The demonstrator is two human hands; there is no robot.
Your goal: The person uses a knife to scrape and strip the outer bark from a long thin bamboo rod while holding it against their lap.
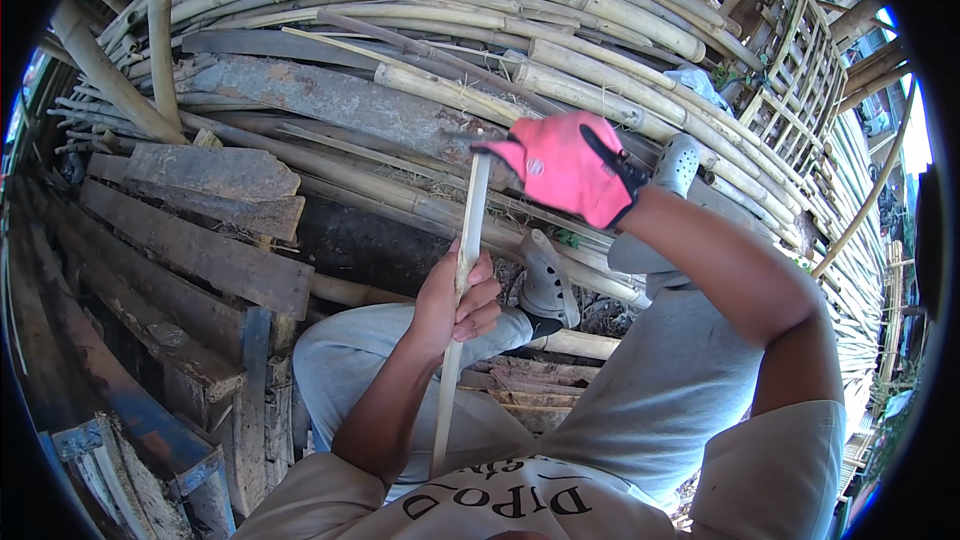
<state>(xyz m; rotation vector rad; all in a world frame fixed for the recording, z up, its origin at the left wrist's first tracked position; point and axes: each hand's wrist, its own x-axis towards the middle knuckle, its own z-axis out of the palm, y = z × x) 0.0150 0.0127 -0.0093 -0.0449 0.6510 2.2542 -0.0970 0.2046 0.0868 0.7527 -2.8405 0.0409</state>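
Note:
My bare left hand (455, 302) is wrapped round a long, pale bamboo strip (476, 202). The strip stands nearly upright in front of me, its lower end running down against my shirt. My right hand (572, 165) wears a pink glove with black trim and is closed at the strip's upper end. A dark, blurred shape shows at its fingers, and I cannot make out whether it is a tool or the glove's fingertips. Whether the glove touches the strip is unclear.
Long bamboo poles (590, 10) lie stacked across the far side, with a weathered board (330, 95) among them. Rough wooden planks (190, 250) fill the left. A bamboo lattice (795, 75) leans at the upper right. My grey clogs (545, 282) rest among the bamboo.

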